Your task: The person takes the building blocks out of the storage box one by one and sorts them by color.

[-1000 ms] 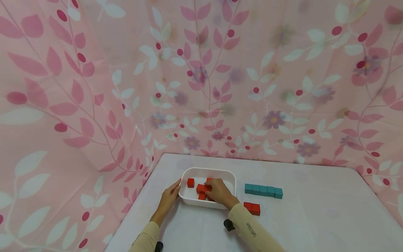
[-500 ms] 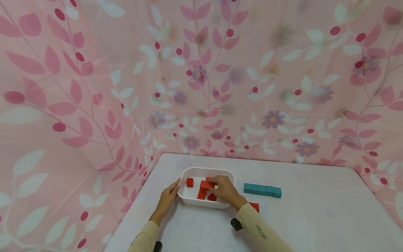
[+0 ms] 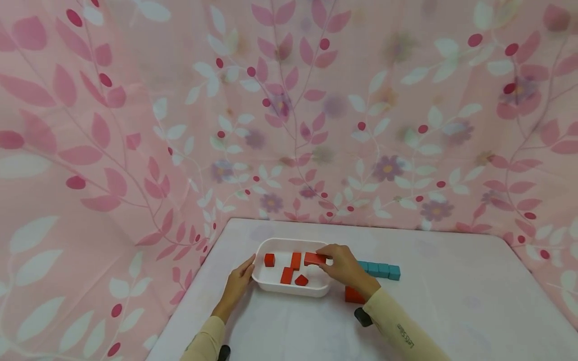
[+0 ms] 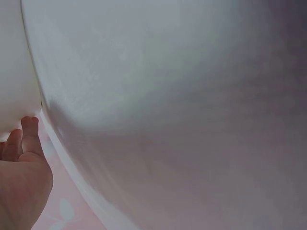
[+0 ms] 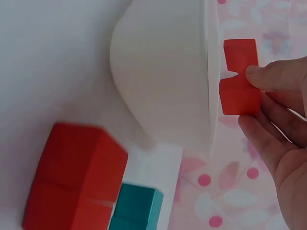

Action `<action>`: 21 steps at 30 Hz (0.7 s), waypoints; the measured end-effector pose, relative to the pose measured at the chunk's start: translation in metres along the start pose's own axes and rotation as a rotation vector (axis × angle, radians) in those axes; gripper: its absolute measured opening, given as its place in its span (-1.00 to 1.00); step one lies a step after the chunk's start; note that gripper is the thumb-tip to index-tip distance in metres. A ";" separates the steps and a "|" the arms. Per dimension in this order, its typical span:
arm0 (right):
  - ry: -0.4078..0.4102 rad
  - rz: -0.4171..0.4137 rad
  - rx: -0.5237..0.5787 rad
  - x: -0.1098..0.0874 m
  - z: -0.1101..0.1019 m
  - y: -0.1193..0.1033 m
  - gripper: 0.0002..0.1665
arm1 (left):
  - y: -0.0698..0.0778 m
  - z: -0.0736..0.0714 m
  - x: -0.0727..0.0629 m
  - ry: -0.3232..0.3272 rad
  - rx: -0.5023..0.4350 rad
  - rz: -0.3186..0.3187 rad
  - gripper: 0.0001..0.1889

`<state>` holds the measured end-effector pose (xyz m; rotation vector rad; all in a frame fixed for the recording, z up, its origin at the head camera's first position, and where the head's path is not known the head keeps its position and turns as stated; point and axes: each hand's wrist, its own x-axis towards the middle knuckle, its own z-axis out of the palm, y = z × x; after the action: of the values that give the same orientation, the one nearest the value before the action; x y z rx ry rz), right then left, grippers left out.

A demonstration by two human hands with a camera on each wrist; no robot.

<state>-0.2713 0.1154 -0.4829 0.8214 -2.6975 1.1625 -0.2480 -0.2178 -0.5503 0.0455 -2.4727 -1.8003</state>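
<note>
- The right hand [image 3: 345, 265] has its grip clamped on a notched red block [image 3: 314, 259], the thumb on one side and fingertips on the other.
- That block is held above the right part of a white tray [image 3: 291, 290]; the right wrist view shows it raised clear of the rim, with a cutout in the side that faces the tray.
- The left hand [image 3: 239, 281] has its grip closed on the left end of the tray, at the edge; in the left wrist view it shows only at the border of the picture.
- The tray stands upright on a white-covered counter [image 3: 451, 301].
- Inside it, a red cube [image 3: 269, 260] lies near the left end.
- An upper oblong block [image 3: 296, 260] and a lower oblong block [image 3: 286, 275], both red, lie near the middle, close together at their corners.
- A pointed red block [image 3: 301, 280] lies just beside them, toward the near wall.
- Right of the tray, a teal row of blocks [image 3: 379, 271] lies on the counter, its left end hidden by the right hand.
- Nearer the person is a red pair of blocks [image 5: 72, 177], touching each other, partly covered by the right wrist in the head view.
- A pink leaf-patterned curtain [image 3: 289, 125] hangs behind.
</note>
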 end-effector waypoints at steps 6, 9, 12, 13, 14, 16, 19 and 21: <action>0.023 0.063 -0.033 -0.015 -0.019 0.008 -0.48 | 0.006 -0.001 -0.002 -0.006 -0.005 -0.004 -0.55; 0.035 0.071 -0.071 -0.025 -0.029 0.013 -0.47 | -0.004 0.002 0.003 0.007 -0.001 -0.004 -0.55; 0.039 0.057 -0.083 -0.036 -0.040 0.019 -0.48 | -0.004 0.001 0.003 0.003 -0.007 -0.008 -0.55; 0.041 0.051 -0.086 -0.040 -0.044 0.020 -0.48 | -0.003 0.001 0.003 0.001 -0.005 -0.007 -0.55; 0.041 0.044 -0.086 -0.044 -0.047 0.022 -0.49 | -0.001 0.001 0.002 -0.002 -0.004 -0.012 -0.55; 0.046 0.027 -0.095 -0.051 -0.053 0.027 -0.50 | 0.006 0.000 -0.001 -0.013 -0.005 -0.010 -0.54; 0.059 0.008 -0.105 -0.062 -0.060 0.034 -0.53 | 0.019 -0.002 -0.007 -0.038 -0.002 -0.004 -0.54; 0.067 0.006 -0.110 -0.069 -0.064 0.038 -0.55 | 0.025 -0.003 -0.011 -0.051 -0.006 0.002 -0.53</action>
<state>-0.2399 0.2119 -0.4822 0.7458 -2.6832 1.0135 -0.2365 -0.2121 -0.5257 -0.0032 -2.5002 -1.8312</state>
